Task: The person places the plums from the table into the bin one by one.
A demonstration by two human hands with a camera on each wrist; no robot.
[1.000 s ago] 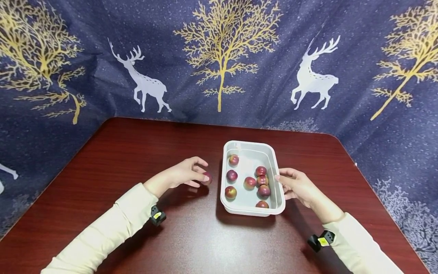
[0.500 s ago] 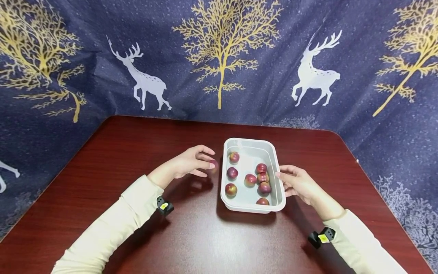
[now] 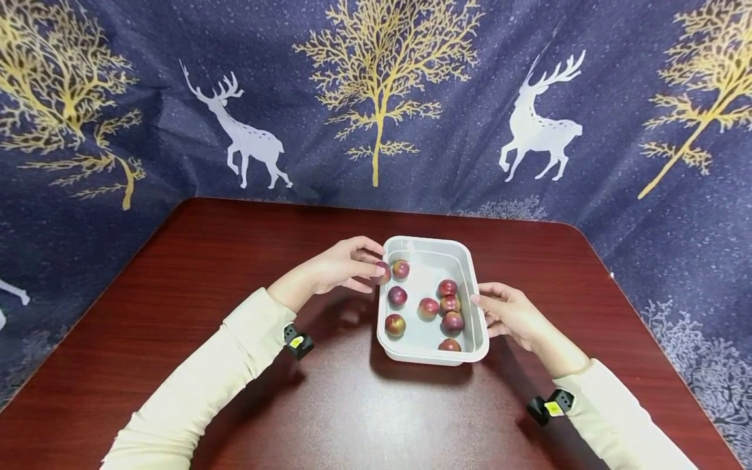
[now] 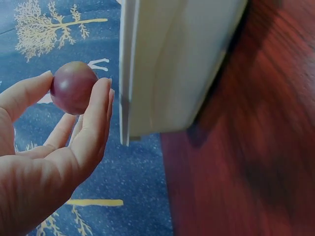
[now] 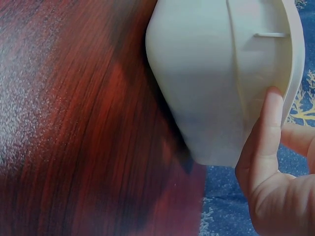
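Note:
A dark red plum (image 4: 74, 88) is pinched between the thumb and fingers of my left hand (image 3: 346, 264). In the head view that plum (image 3: 383, 273) overlaps the left rim of a white plastic tub (image 3: 433, 357). My right hand (image 3: 512, 315) grips the tub's right rim, thumb on the rim and fingers against the outer wall (image 5: 197, 73). Inside the tub lie several plums, among them a reddish one (image 3: 428, 308) near the middle and a yellowish-red one (image 3: 395, 325) at the left. Others sit in a row along the right wall.
The tub stands on a dark red wood-grain table (image 3: 264, 235). Behind the table hangs a blue cloth (image 3: 329, 163) printed with white deer and yellow trees. A small black camera (image 3: 298, 342) is strapped at the left wrist, another black camera (image 3: 550, 406) at the right.
My left hand has carried the plum up and to the right, from beside the tub to its left rim. The right hand keeps its grip on the tub, which stays in place.

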